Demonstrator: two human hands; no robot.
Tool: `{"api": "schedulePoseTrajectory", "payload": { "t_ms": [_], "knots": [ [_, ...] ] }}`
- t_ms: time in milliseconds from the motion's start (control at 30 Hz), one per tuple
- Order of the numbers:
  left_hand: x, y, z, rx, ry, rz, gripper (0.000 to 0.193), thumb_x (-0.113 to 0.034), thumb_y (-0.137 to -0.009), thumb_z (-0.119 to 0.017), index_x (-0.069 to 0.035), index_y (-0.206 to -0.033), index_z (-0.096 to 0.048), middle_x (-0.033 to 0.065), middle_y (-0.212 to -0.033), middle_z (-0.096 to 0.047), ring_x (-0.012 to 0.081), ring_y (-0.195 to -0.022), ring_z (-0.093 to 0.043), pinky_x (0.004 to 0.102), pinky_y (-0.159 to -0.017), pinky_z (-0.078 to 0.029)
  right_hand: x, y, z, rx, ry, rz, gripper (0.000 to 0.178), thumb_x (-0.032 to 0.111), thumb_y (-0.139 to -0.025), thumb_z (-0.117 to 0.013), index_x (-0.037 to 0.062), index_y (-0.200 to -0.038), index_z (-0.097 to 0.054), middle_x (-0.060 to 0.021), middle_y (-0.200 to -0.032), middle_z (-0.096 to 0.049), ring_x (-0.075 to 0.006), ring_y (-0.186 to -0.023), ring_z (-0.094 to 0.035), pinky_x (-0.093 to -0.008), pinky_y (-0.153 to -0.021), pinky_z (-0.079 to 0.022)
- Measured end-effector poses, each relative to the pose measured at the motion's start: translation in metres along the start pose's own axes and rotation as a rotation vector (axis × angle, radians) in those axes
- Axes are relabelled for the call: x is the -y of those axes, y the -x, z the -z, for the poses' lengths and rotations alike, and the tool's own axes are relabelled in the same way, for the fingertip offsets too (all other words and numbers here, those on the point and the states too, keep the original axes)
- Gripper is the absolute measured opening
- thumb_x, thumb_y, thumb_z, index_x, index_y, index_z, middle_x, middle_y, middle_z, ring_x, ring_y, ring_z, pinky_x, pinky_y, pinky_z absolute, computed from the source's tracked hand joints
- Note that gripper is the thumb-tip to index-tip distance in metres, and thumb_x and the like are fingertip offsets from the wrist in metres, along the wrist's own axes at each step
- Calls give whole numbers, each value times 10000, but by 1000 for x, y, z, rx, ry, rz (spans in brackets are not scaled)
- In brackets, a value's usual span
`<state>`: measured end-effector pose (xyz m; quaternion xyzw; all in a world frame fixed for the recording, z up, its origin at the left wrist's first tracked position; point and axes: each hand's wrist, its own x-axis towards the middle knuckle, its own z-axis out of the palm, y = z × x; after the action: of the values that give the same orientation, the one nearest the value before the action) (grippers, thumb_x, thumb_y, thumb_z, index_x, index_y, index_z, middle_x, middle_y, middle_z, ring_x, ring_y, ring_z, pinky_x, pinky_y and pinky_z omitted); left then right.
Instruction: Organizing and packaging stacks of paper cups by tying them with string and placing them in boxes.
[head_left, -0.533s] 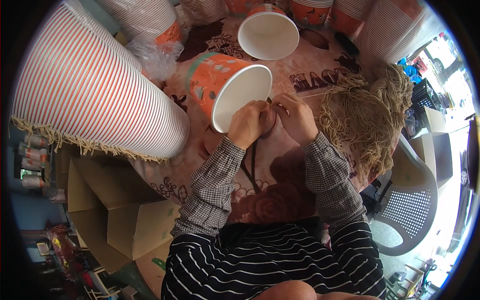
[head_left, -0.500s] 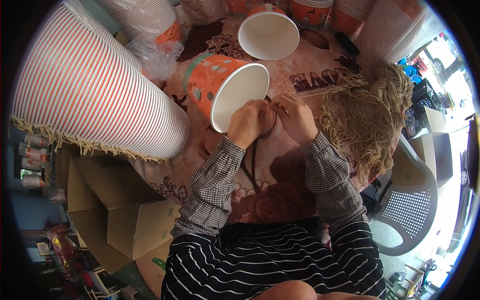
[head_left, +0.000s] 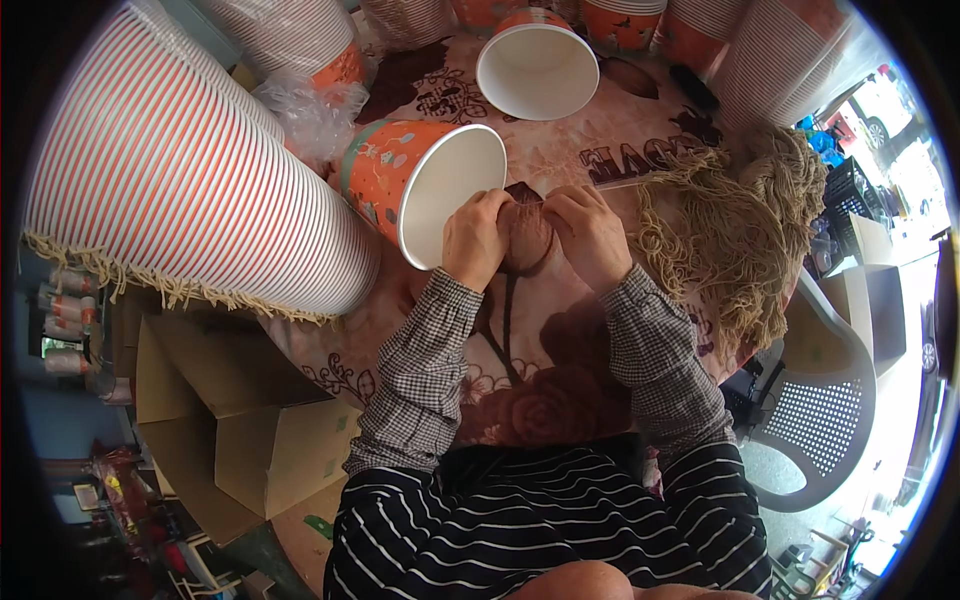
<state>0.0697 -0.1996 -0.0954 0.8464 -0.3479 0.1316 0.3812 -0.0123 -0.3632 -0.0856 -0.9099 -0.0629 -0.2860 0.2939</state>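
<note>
A large orange paper bucket (head_left: pixel 385 178) with a white inside lies on its side, its mouth turned toward my hands. My left hand (head_left: pixel 475 240) is in front of the lower right of its rim, fingers pinched together. Whether these fingers grip the rim or some small thing, I cannot make out. To the right, my right hand (head_left: pixel 588 237) is also closed in a pinch, with a gap between the two hands. Anything thin between the fingertips is too fine to tell against the patterned tablecloth (head_left: pixel 545 405). A bundle of beige strands (head_left: pixel 735 230) lies right of my right hand.
A long nested stack of paper buckets (head_left: pixel 200 180) leans in from the left. Another white-mouthed bucket (head_left: pixel 538 72) lies beyond my hands, with more stacks behind. An opened cardboard box (head_left: pixel 280 450) stands at lower left, a plastic chair (head_left: pixel 825 410) at right.
The orange bucket has shifted left and slightly nearer. My left hand has moved left with it, and the gap between my hands has widened. My right hand has moved only a little.
</note>
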Motion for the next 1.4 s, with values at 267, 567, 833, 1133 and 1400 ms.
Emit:
{"api": "schedulePoseTrajectory", "payload": {
  "t_ms": [267,567,833,1133,1400],
  "knots": [
    [-3,-4,1,8,231,78,155,-133,-896,-659,8,-958,-666,112,-823,-682,185,-671,-648,290,-619,-498,5,1,-2,56,95,116,131,76,-806,-643,64,-930,-681,-54,-1041,-641,-269,-974,-610,-365,-774,-532],
    [-3,-3,0,280,615,371,177,-96,-939,-601,38,-1030,-673,16,-823,-666,53,-723,-584,211,-643,-470,-1,1,-10,-33,-300,-41,125,97,-829,-679,40,-940,-685,-115,-983,-655,-310,-857,-660,-368,-755,-535],
    [2,-1,-2,352,698,329,224,-105,-839,-697,30,-1019,-701,57,-862,-695,95,-824,-620,248,-768,-500,0,1,-7,59,-465,-307,126,86,-833,-681,22,-940,-688,-127,-892,-638,-242,-775,-639,-341,-698,-513],
    [5,0,-3,384,831,486,206,-75,-849,-717,23,-1029,-708,23,-904,-691,62,-809,-610,200,-734,-513,-10,2,-19,82,-793,-528,155,56,-854,-673,-27,-981,-703,-66,-848,-710,-104,-774,-630,-241,-718,-509],
    [11,1,-4,387,962,588,203,-61,-874,-692,27,-1057,-699,27,-917,-697,67,-805,-629,194,-745,-521,-6,1,-22,61,-902,-618,142,24,-867,-663,-45,-985,-703,-53,-872,-705,-93,-781,-621,-232,-715,-513]
  ]
}}
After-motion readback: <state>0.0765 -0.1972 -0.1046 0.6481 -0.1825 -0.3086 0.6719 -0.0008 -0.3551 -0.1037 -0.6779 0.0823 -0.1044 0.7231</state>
